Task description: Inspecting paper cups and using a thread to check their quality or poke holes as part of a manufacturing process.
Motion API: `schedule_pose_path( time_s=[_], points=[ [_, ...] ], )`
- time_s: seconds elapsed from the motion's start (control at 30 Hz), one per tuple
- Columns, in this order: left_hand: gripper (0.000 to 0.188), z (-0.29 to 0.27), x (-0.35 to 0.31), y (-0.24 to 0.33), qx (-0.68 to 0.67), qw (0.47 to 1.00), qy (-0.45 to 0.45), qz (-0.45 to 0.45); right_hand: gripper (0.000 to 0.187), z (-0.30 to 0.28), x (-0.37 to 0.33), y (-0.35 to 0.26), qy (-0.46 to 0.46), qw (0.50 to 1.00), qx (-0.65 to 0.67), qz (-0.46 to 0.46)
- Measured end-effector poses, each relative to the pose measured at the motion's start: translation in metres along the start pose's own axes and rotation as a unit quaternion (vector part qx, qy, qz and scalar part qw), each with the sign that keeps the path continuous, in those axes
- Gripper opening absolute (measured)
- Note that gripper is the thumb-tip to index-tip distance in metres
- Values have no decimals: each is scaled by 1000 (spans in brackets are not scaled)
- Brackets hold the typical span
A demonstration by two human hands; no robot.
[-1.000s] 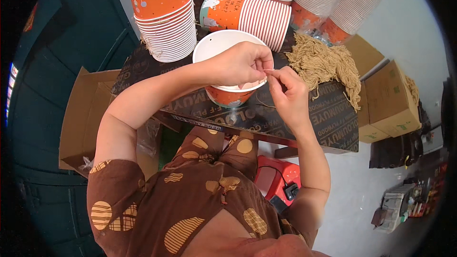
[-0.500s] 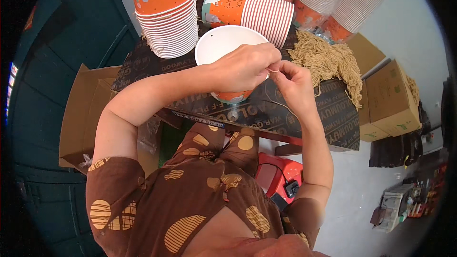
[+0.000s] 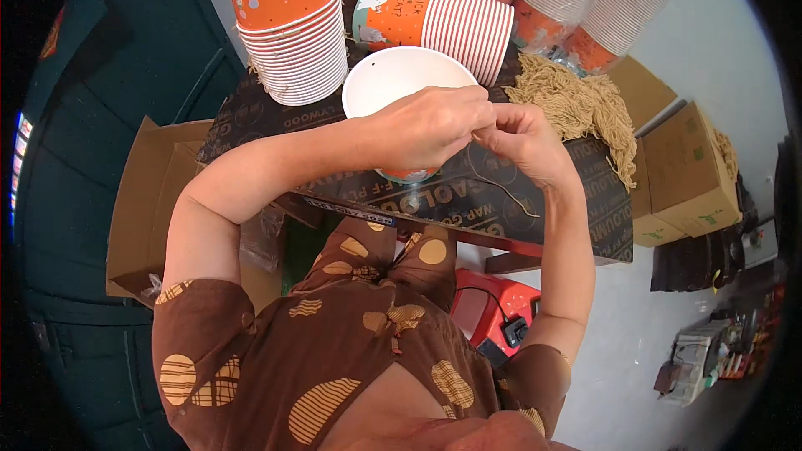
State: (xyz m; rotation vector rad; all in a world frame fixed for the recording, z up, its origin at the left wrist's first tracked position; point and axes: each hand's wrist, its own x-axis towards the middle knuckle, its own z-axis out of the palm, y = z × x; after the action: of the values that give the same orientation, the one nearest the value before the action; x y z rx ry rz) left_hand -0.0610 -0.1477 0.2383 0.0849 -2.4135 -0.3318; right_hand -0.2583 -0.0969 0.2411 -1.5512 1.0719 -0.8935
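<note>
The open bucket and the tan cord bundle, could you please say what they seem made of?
Open bucket: probably coated paperboard, smooth inside, with a thick white rim; plastic remains possible. Tan cord bundle: likely cotton or jute, matte, given its dull, tangled strands.

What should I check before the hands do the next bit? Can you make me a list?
1. Bucket standing upright, open side up: ok.
2. Left hand and right hand close together beside the bucket's rim: ok.
3. String free of tangles: ok for the loose tail; the part at the fingers is hidden.
4. String fastened to the bucket there: cannot tell, the hands cover that spot.
5. String through the small hole on the far side: not ok, none shows there.
</note>
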Motion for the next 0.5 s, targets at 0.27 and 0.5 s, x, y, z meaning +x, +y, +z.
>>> schedule_pose_path(
  time_s=[0.27,0.5],
  points=[
    [24,-1,-1,1,0,1000,-5,12,11,1,-2,12,-22,998,62,-19],
    [19,-3,-1,0,-21,1000,17,-15,9,13,-4,20,28,992,119,-26]
  ],
)
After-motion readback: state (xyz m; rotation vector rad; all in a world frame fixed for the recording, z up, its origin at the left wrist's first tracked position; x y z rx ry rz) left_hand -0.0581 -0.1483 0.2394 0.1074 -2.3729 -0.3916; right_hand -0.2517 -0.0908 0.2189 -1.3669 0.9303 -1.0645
